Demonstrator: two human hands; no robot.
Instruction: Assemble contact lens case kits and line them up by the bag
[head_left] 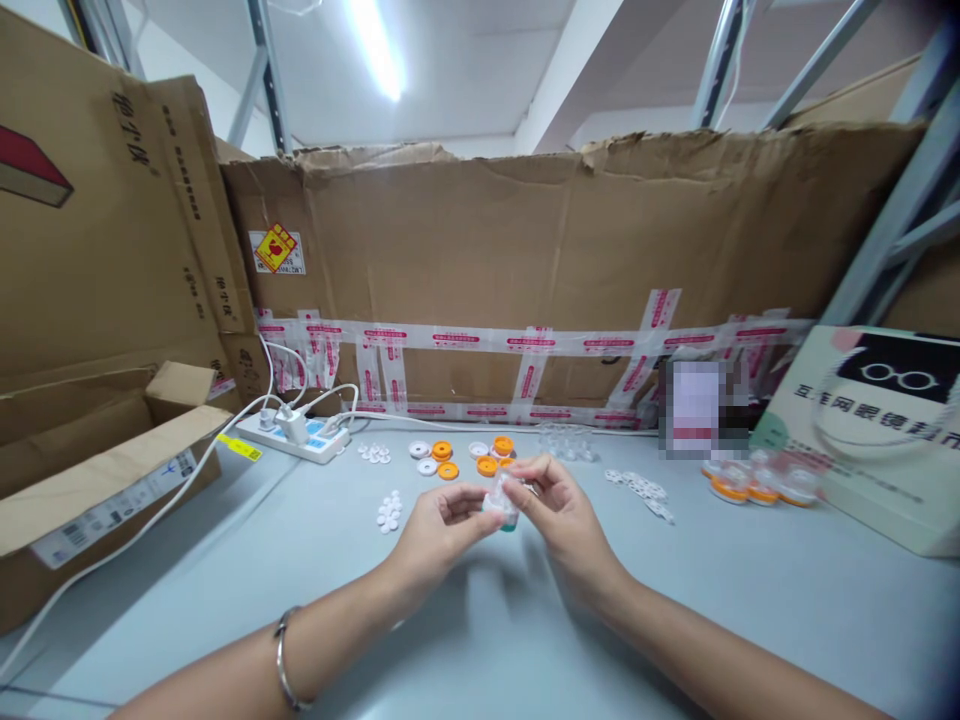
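Between my hands is a small clear plastic piece with a green base (510, 515), held just above the table. My left hand (442, 530) has its thumb and fingers closed on the lower left side of it. My right hand (553, 510) pinches the clear upper part; the fingers hide some of its shape. Just behind the hands lie several orange plastic rings (448, 471) and white round parts (418, 450). A cluster of small white discs (389, 511) sits to the left of my left hand. Flat white pieces (641, 488) lie spread out to the right.
Clear cup-like parts (570, 441) stand at the back, and clear-and-orange assembled pieces (750, 480) at the right by a printed box (862, 440). A white power strip (300, 435) with cables and an open carton (105, 480) occupy the left. Tall cardboard (465, 240) walls the back.
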